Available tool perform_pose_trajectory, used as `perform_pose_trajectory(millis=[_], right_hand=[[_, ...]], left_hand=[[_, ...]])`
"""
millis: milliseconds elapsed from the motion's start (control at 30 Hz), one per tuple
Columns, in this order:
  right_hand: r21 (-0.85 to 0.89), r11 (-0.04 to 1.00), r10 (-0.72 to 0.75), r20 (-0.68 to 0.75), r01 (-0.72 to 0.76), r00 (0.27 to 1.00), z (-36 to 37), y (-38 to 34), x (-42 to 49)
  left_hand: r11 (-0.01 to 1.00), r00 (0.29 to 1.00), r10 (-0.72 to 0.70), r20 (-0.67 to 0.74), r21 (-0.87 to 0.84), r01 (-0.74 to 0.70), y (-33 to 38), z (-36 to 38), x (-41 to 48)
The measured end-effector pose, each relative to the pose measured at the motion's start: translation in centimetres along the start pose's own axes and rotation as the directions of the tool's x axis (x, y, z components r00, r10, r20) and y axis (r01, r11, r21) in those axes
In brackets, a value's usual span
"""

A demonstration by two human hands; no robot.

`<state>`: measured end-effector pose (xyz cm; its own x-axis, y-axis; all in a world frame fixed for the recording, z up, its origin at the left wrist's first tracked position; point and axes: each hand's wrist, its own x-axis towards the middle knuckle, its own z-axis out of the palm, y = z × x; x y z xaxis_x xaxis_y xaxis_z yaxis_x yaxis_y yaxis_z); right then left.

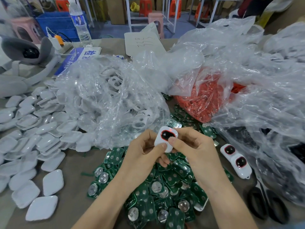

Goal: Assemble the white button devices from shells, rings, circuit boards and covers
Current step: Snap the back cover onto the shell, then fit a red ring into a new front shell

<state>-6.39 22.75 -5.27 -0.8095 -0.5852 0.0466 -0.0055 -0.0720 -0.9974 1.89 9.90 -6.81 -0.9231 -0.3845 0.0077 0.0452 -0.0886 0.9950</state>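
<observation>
Left hand [143, 151] and right hand [193, 149] both pinch one white button device [165, 138]; circuit boards [165, 187] piled at 6 o'clock

- A blue and white sign [77, 59] lying flat at the far left of the table reads "Detect Area", beside large Chinese characters that are partly hidden
- A white sheet of paper [143, 42] bears handwritten marks, not legible
- The water bottle's label [78, 20] is too blurred to read
</observation>
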Motion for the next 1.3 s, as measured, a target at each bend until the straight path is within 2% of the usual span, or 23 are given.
perform_pose_trajectory(millis=[167, 367, 533, 633, 733, 800, 833, 900, 967, 1033, 1100, 1167, 1233, 1300], right_hand=[[0.074, 0.995, 0.063, -0.016, -0.062, 0.998, 0.2, 0.2, 0.3], [0.118, 0.992, 0.054, -0.05, -0.047, 0.997, 0.4, -0.1, 0.1], [0.079, 0.996, 0.037, -0.013, -0.036, 0.999, 0.2, -0.2, -0.8], [-0.009, 1.0, 0.011, -0.092, -0.012, 0.996, -1.3, -0.5, -1.5], [-0.103, 0.993, 0.036, -0.237, -0.062, 0.971, -5.0, -0.9, -2.1], [-0.306, 0.94, 0.038, -0.341, -0.149, 0.939, -7.8, -1.0, -2.0], [-0.427, 0.882, 0.03, -0.372, -0.2, 0.928, -9.0, -0.9, -1.8], [-0.646, 0.71, 0.003, -0.396, -0.281, 0.918, -10.5, -0.5, -1.3], [-0.77, 0.572, -0.058, -0.381, -0.282, 0.923, -11.1, -0.3, -1.3], [-0.796, 0.565, -0.142, -0.355, -0.219, 0.924, -11.3, -0.9, -1.7], [-0.757, 0.639, -0.228, -0.358, -0.138, 0.905, -12.1, -2.4, -2.2], [-0.707, 0.703, -0.326, -0.41, -0.071, 0.852, -13.7, -4.4, -2.3], [-0.71, 0.702, -0.398, -0.456, -0.056, 0.796, -15.6, -6.8, -1.6], [-0.747, 0.662, -0.4, -0.425, -0.065, 0.812, -16.8, -8.5, 0.1]], left_hand=[[1.0, 1.0, -0.009, 0.005, 0.008, 0.009, -0.2, 0.0, 0.0], [0.997, 1.0, 0.014, 0.015, 0.075, -0.015, 0.0, -0.1, -0.1], [0.946, 0.987, 0.134, 0.088, 0.284, -0.154, 0.1, 0.2, -0.6], [0.911, 0.974, 0.18, 0.137, 0.35, -0.218, 0.1, 0.6, -1.0], [0.932, 0.981, 0.179, 0.08, 0.306, -0.195, 0.0, 0.7, -1.0], [0.948, 0.985, 0.165, 0.047, 0.267, -0.171, 0.4, 1.1, -0.9], [0.946, 0.986, 0.161, 0.047, 0.277, -0.168, 0.7, 1.6, -0.8], [0.918, 0.981, 0.174, 0.082, 0.347, -0.191, 1.4, 2.9, -0.6], [0.864, 0.969, 0.225, 0.103, 0.44, -0.247, 2.3, 3.8, -0.3], [0.797, 0.951, 0.308, 0.024, 0.539, -0.272, 3.8, 3.6, 0.1], [0.756, 0.896, 0.429, -0.115, 0.588, -0.286, 5.5, 2.2, 0.7], [0.738, 0.826, 0.512, -0.235, 0.613, -0.283, 6.7, 0.0, 0.9], [0.737, 0.767, 0.526, -0.367, 0.647, -0.197, 7.4, -3.1, 1.2], [0.688, 0.764, 0.49, -0.419, 0.725, -0.044, 7.4, -6.9, 2.8]])
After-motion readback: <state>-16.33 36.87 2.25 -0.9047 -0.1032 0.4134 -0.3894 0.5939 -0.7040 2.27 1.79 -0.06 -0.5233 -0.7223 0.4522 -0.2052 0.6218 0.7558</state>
